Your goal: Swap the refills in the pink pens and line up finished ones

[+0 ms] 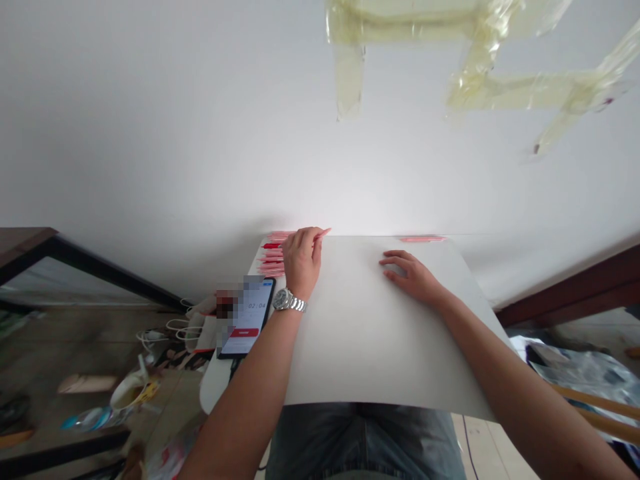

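Observation:
My left hand (303,263), with a metal watch (283,299) on its wrist, is closed on a slim pink pen (325,233) near the back left of the white table (380,347). Only the pen's end shows beyond my fingers. Beside and partly behind this hand, several pink pens (273,270) lie in a row, with a bright red one (273,246) among them. My right hand (407,273) rests on the tabletop, holding nothing, its fingers apart. Beyond it, a pale pink pen (423,239) lies along the back edge; whether it is just one I cannot tell.
A phone (249,320) showing a timer lies at the table's left edge, with a cable below it. The wall (200,133) meets the table's back edge. On the floor at left are a cup (131,390) and a plastic bottle (93,420).

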Available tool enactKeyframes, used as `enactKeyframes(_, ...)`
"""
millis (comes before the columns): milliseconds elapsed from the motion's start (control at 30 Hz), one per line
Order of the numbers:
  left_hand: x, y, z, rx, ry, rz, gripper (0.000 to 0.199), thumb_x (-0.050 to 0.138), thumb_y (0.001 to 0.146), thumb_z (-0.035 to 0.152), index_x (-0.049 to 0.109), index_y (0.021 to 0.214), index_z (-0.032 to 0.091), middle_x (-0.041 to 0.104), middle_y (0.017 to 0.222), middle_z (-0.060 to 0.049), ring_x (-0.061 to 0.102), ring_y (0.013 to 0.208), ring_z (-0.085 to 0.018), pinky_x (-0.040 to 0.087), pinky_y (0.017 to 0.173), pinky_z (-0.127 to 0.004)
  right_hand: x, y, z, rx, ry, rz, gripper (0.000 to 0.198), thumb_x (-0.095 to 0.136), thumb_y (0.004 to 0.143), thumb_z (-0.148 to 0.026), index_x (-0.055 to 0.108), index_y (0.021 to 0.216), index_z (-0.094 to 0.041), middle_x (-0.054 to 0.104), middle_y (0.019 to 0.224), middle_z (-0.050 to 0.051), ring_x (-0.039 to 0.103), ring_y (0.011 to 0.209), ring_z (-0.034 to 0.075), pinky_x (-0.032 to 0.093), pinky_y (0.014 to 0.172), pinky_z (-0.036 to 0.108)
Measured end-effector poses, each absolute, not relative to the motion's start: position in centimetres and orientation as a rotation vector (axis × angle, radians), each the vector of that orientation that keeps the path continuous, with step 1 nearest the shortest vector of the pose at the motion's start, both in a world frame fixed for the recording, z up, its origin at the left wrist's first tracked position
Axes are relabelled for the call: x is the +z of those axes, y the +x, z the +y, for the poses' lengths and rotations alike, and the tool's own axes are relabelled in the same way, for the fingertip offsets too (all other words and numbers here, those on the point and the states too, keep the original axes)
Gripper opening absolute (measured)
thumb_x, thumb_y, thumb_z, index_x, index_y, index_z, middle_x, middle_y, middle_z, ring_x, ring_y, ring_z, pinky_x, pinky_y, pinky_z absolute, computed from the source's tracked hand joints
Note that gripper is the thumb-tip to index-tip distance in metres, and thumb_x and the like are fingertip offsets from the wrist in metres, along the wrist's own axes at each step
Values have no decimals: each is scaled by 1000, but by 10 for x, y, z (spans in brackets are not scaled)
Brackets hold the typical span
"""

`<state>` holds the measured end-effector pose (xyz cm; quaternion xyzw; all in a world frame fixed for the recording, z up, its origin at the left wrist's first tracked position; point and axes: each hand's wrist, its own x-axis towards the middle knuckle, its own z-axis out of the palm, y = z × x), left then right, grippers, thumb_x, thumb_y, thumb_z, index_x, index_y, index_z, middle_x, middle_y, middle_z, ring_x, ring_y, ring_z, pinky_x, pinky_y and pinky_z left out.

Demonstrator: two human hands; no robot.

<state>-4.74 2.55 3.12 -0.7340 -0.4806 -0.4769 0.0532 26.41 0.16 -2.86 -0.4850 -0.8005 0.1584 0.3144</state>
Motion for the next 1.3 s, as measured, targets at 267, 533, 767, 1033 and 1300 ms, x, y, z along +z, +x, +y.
enactKeyframes(267,21,-24,22,-2121,-2394,-1406,25,60,100,42,65,113,21,69,109,-8,66,95,-18,54,87,-32,-27,263,1,414,-1283,-2106,28,62,97,-38,73,121,-30,62,139,8,62,128,28,51,110,47)
enactKeyframes(533,2,-4,20,-2767,-2574,-1575,34,71,92,47,62,109,20,71,106,-9,70,101,-20,62,86,-36,-27,262,1,425,-1292,-2098,28,60,97,-38,73,121,-30,62,139,9,62,128,29,52,110,48)
enactKeyframes(767,-7,2,17,-2860,-2738,-1621,34,74,89,46,65,110,21,68,113,-9,69,105,-21,63,91,-40,-26,261,0,432,-1305,-2095,28,58,99,-39,73,120,-28,61,139,9,62,128,28,51,110,46)
enactKeyframes(1033,-8,1,16,-2909,-2767,-1643,30,75,90,42,61,101,18,68,110,-8,68,110,-20,59,99,-42,-15,255,-5,408,-1287,-1995,30,55,101,-44,72,119,-27,65,134,10,65,123,28,50,110,48)
enactKeyframes(1300,-7,3,15,-2948,-2823,-1643,34,78,87,44,59,99,19,74,109,-10,69,112,-22,55,104,-45,2,233,-21,538,-1269,-1839,37,52,102,-51,66,126,-26,71,126,9,70,108,25,59,94,43)
